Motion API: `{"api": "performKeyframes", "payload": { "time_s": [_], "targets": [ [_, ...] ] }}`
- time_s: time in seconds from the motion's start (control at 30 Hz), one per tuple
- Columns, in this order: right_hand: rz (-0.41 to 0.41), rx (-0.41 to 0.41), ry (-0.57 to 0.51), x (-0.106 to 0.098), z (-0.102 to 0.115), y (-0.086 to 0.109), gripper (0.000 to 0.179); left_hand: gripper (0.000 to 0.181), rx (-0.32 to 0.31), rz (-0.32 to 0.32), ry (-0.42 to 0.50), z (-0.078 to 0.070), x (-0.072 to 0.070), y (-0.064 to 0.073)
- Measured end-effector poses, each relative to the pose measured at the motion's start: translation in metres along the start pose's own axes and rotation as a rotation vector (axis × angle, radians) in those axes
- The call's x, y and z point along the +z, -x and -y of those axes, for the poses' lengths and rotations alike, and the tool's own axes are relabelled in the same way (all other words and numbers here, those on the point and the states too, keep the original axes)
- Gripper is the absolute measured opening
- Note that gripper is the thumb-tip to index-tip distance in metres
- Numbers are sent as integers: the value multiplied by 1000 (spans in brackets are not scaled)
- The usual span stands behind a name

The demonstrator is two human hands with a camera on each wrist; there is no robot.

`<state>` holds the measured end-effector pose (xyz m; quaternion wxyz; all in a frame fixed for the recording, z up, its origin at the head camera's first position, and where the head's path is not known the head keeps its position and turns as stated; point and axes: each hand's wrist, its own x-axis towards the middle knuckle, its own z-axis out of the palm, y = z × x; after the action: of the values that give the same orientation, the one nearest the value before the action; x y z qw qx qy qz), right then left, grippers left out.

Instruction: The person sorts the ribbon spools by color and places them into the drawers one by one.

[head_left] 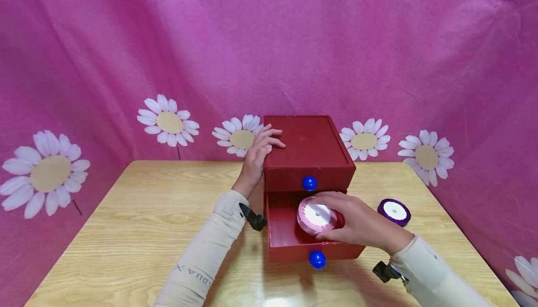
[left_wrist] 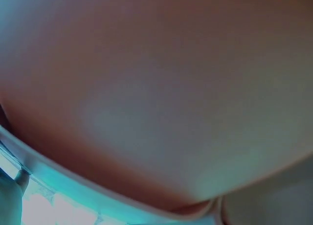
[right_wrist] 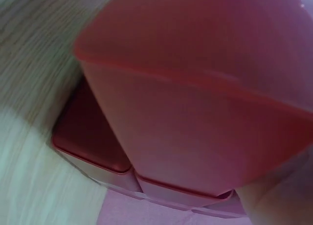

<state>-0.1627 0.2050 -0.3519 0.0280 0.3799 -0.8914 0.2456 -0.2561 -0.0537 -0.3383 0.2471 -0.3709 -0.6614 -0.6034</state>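
Observation:
A small red two-drawer cabinet (head_left: 304,141) stands on the table, its lower drawer (head_left: 281,225) pulled out and its upper one closed. My left hand (head_left: 255,160) rests on the cabinet's left top edge, fingers extended over the top. With my right hand (head_left: 357,218) I grip a roll of pink ribbon (head_left: 317,216) with a white centre, thumb at its near side and fingers over its far side. The roll is tilted within the open drawer's outline. In the right wrist view the red drawer wall (right_wrist: 195,127) fills most of the picture and hides the roll.
To the right of the cabinet, a roll of purple ribbon (head_left: 394,211) lies flat on the wooden table (head_left: 189,204). Blue round knobs (head_left: 317,260) stick out from both drawer fronts. A pink cloth (head_left: 252,40) with daisies hangs behind the table.

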Motion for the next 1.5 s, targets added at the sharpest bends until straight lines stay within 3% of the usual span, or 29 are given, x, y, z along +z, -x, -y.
{"api": "performKeyframes", "payload": {
  "time_s": [0.13, 0.33, 0.57, 1.27, 1.5],
  "targets": [
    [61, 0, -12, 2, -1, -5, 66, 33, -14, 3, 0, 0, -1, 0],
    [79, -50, 114, 8, -3, -16, 65, 32, -13, 3, 0, 1, -2, 0],
    [110, -40, 197, 19, -2, -19, 66, 33, -15, 6, 2, 4, -1, 2],
    [56, 8, 259, 22, -1, -23, 69, 34, -36, 2, -17, -1, -5, -4],
    [39, 17, 229, 23, -1, -20, 68, 34, -59, 8, -29, -3, -4, -1]
  ]
}}
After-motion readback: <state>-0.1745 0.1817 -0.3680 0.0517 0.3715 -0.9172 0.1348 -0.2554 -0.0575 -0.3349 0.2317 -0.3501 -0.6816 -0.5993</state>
